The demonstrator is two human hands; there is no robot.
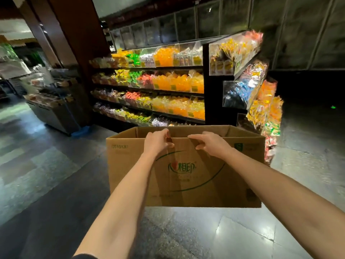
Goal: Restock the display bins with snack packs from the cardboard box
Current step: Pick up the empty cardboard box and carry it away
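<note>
The floor (186, 236) was dark, shiny stone tiles. A big cardboard box (186, 176) sat low in the middle of the frame and looked to rest on the floor. Behind it, a tall black shelf rack (212, 101) stood on the floor. Its clear display bins (214, 53) were full of bright snack packs (164, 57). At the left stood a low grey counter (56, 116).

A dark sleeve (85, 257) edges the bare left arm (119, 202).
</note>
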